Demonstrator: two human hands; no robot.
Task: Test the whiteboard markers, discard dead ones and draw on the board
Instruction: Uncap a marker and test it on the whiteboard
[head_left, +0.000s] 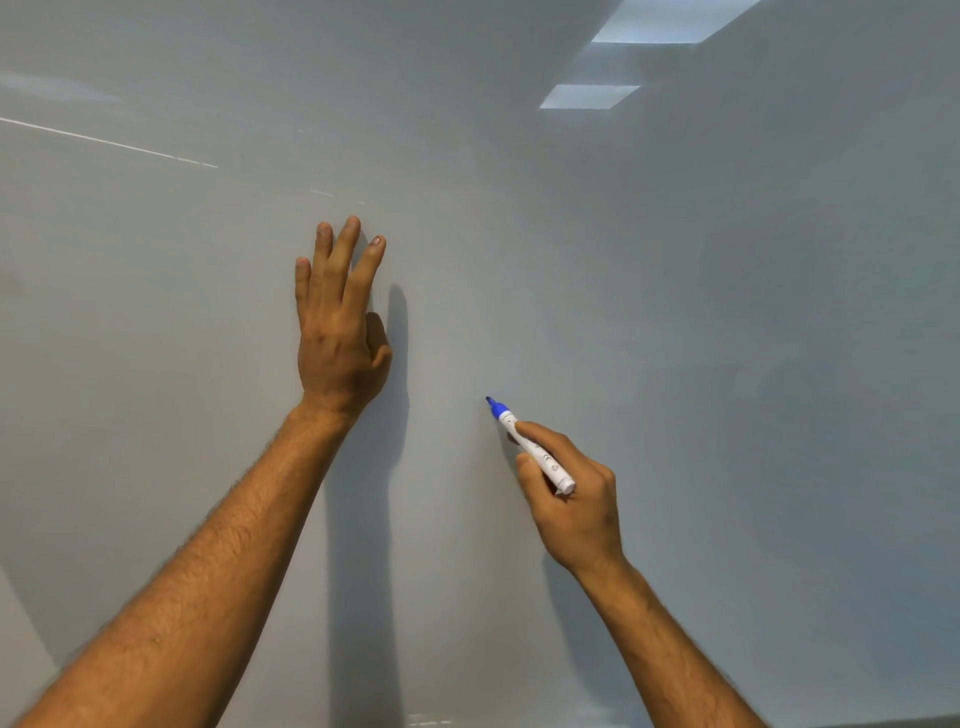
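Board (727, 312) fills the view. Left hand (337, 332) lies flat on it, fingers straight and spread — right hand (571, 488) pinches an uncapped blue marker (530, 447), tip at the board, centre-right.

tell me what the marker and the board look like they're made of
The marker, held in the right hand, looks like smooth white plastic with a blue collar and a blue tip, probably felt; small printed symbols show on the barrel. The board seems to be a glossy coated panel: it mirrors ceiling lights. Whether it is painted steel, melamine or glass cannot be told.
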